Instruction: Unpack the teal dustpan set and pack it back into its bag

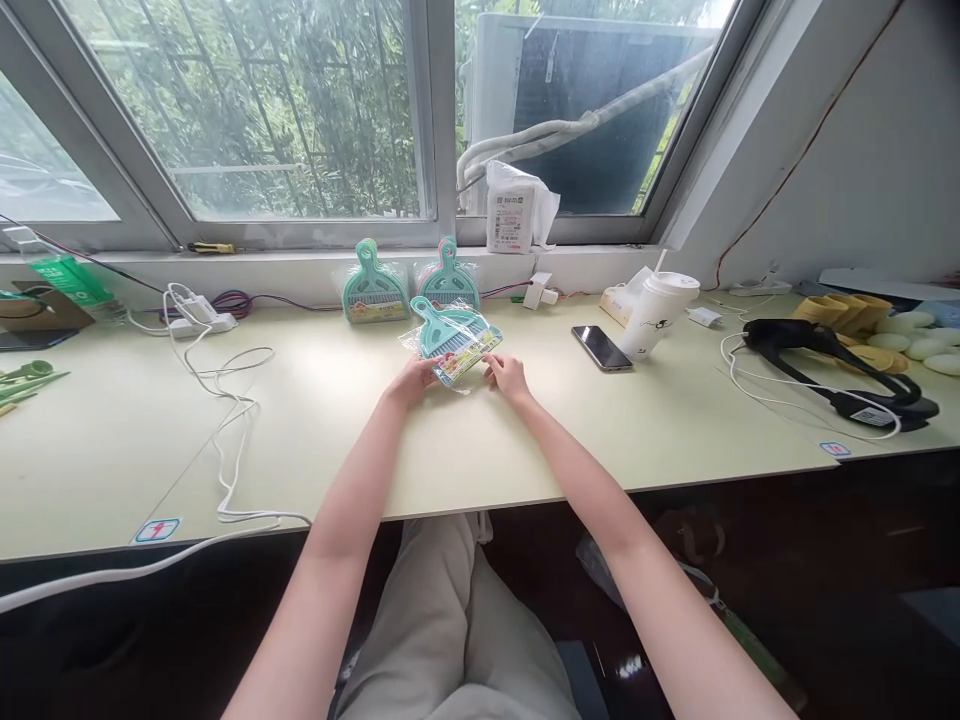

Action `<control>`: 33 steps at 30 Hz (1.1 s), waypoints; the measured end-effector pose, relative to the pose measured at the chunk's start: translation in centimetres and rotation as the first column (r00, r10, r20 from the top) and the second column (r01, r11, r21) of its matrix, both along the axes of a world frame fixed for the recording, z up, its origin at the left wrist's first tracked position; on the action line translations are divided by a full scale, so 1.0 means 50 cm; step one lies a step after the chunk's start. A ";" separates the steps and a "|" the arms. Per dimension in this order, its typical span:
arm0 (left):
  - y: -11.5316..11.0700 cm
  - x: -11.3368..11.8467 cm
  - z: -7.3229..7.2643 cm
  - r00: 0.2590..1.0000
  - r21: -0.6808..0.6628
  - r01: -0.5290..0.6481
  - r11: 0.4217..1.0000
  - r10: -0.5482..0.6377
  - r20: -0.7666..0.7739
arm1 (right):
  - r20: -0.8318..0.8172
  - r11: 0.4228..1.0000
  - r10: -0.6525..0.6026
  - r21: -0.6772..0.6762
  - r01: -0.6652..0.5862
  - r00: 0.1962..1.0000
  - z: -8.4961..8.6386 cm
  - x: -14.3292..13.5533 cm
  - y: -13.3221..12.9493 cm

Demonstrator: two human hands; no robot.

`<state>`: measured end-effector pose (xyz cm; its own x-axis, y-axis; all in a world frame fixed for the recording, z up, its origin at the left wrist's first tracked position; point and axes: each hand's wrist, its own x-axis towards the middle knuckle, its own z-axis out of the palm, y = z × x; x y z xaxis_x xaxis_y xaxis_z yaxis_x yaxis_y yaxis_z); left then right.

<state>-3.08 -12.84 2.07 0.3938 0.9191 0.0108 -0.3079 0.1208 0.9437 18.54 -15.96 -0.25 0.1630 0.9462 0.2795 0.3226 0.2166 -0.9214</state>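
Observation:
Between my two hands is a teal dustpan-and-brush set [459, 338] in clear wrapping, tilted, with its handle pointing up and to the left. My left hand [414, 380] grips its lower left edge. The fingers of my right hand [508, 376] are closed at its lower right corner, on the card or wrapping. Behind it, two more wrapped sets lean upright against the window ledge: a teal one [373, 290] on the left and a teal one with a pink edge [448, 272] right behind the held one.
A phone [602, 348], a white cup [658, 312] with a straw and a tissue pack [626, 296] stand to the right. Farther right lies a black headset [840, 375] with a cable. White cables [236, 410] and a power strip [201, 322] cross the left side.

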 end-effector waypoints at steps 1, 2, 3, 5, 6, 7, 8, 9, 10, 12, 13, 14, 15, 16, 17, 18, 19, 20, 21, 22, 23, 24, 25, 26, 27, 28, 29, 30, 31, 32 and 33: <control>-0.002 -0.001 0.000 0.999 0.006 0.035 0.999 -0.035 -0.020 | -0.059 1.000 -0.009 -0.029 0.008 0.998 0.000 0.000 0.002; -0.004 -0.002 0.000 0.997 0.014 0.065 0.998 -0.064 -0.043 | -0.121 0.999 -0.020 -0.050 0.014 0.992 0.000 0.000 0.004; -0.005 -0.003 0.000 0.994 0.024 0.088 0.996 -0.086 -0.066 | -0.185 0.998 -0.032 -0.065 0.020 0.982 0.001 -0.002 0.005; -0.008 -0.006 0.002 0.987 0.046 0.126 0.991 -0.121 -0.110 | -0.315 0.996 -0.064 -0.086 0.038 0.947 0.003 -0.006 0.004; -0.009 -0.007 0.004 0.981 0.050 0.150 0.988 -0.142 -0.136 | -0.372 0.994 -0.083 -0.097 0.050 0.924 0.005 -0.008 0.002; -0.010 -0.009 0.006 0.972 0.045 0.177 0.983 -0.167 -0.166 | -0.418 0.992 -0.104 -0.105 0.065 0.903 0.008 -0.009 0.000; -0.011 -0.011 0.009 0.961 0.033 0.205 0.978 -0.194 -0.197 | -0.449 0.991 -0.122 -0.110 0.081 0.885 0.010 -0.009 -0.002; -0.012 -0.013 0.011 0.950 0.018 0.227 0.974 -0.218 -0.223 | -0.466 0.989 -0.136 -0.111 0.094 0.874 0.013 -0.007 -0.004; -0.012 -0.015 0.012 0.942 0.002 0.243 0.970 -0.235 -0.241 | -0.476 0.989 -0.142 -0.109 0.102 0.868 0.017 -0.005 -0.006; -0.010 -0.016 0.012 0.940 -0.025 0.239 0.971 -0.238 -0.244 | -0.489 0.991 -0.121 -0.105 0.079 0.864 0.022 0.000 -0.009; -0.007 -0.015 0.011 0.947 -0.035 0.222 0.974 -0.224 -0.228 | -0.504 0.993 -0.098 -0.107 0.051 0.858 0.024 0.002 -0.011; -0.004 -0.014 0.009 0.957 -0.043 0.196 0.980 -0.201 -0.208 | -0.525 0.994 -0.076 -0.112 0.020 0.847 0.025 0.003 -0.012; 0.000 -0.011 0.006 0.968 -0.050 0.157 0.986 -0.164 -0.192 | -0.551 0.993 -0.060 -0.118 -0.006 0.832 0.026 0.004 -0.013; 0.006 -0.008 0.002 0.977 -0.053 0.103 0.993 -0.111 -0.183 | -0.575 0.991 -0.055 -0.131 -0.025 0.816 0.026 0.004 -0.014; 0.012 -0.005 -0.002 0.982 -0.049 0.036 0.998 -0.044 -0.182 | -0.592 0.989 -0.059 -0.147 -0.036 0.804 0.026 0.003 -0.015; 0.018 -0.003 -0.005 0.981 -0.045 -0.040 0.998 0.030 -0.191 | -0.600 0.986 -0.064 -0.161 -0.042 0.797 0.026 0.002 -0.016; 0.025 -0.001 -0.009 0.972 -0.046 -0.121 0.992 0.109 -0.207 | -0.601 0.984 -0.065 -0.170 -0.049 0.796 0.026 0.001 -0.016; 0.031 0.000 -0.011 0.957 -0.052 -0.202 0.978 0.186 -0.224 | -0.601 0.984 -0.056 -0.170 -0.059 0.797 0.027 0.000 -0.017; 0.036 -0.001 -0.013 0.939 -0.057 -0.274 0.960 0.254 -0.233 | -0.600 0.984 -0.037 -0.161 -0.076 0.799 0.029 -0.001 -0.018; 0.041 -0.004 -0.014 0.922 -0.059 -0.330 0.942 0.308 -0.234 | -0.600 0.984 -0.009 -0.146 -0.098 0.800 0.032 -0.002 -0.018; 0.045 -0.008 -0.014 0.909 -0.051 -0.370 0.928 0.349 -0.228 | -0.599 0.984 0.022 -0.129 -0.124 0.801 0.035 -0.002 -0.019; 0.048 -0.013 -0.014 0.900 -0.034 -0.394 0.918 0.378 -0.218 | -0.595 0.981 0.053 -0.118 -0.152 0.802 0.038 -0.002 -0.021; 0.050 -0.020 -0.013 0.895 -0.009 -0.408 0.913 0.397 -0.204 | -0.589 0.978 0.079 -0.111 -0.177 0.804 0.041 -0.002 -0.022; 0.053 -0.027 -0.011 0.889 0.012 -0.423 0.906 0.418 -0.187 | -0.582 0.975 0.094 -0.110 -0.192 0.808 0.043 -0.001 -0.023; 0.055 -0.036 -0.010 0.881 0.020 -0.446 0.895 0.443 -0.167 | -0.576 0.974 0.096 -0.115 -0.196 0.812 0.045 0.001 -0.024; 0.057 -0.046 -0.008 0.863 0.014 -0.487 0.873 0.483 -0.144 | -0.572 0.975 0.084 -0.124 -0.187 0.816 0.046 0.004 -0.024; 0.060 -0.058 -0.006 0.832 -0.001 -0.546 0.838 0.542 -0.123 | -0.571 0.976 0.061 -0.137 -0.168 0.819 0.046 0.007 -0.024; 0.062 -0.072 -0.005 0.781 -0.020 -0.621 0.784 0.615 -0.111 | -0.573 0.978 0.032 -0.149 -0.142 0.819 0.046 0.013 -0.023; 0.064 -0.088 -0.004 0.707 -0.037 -0.705 0.708 0.698 -0.114 | -0.581 0.981 0.002 -0.158 -0.115 0.814 0.044 0.018 -0.021; 0.066 -0.105 -0.003 0.603 -0.039 -0.795 0.605 0.785 -0.143 | -0.595 0.983 -0.026 -0.162 -0.087 0.804 0.043 0.025 -0.019; 0.066 -0.123 -0.003 0.481 -0.021 -0.874 0.486 0.856 -0.189 | -0.615 0.985 -0.056 -0.163 -0.058 0.787 0.041 0.031 -0.017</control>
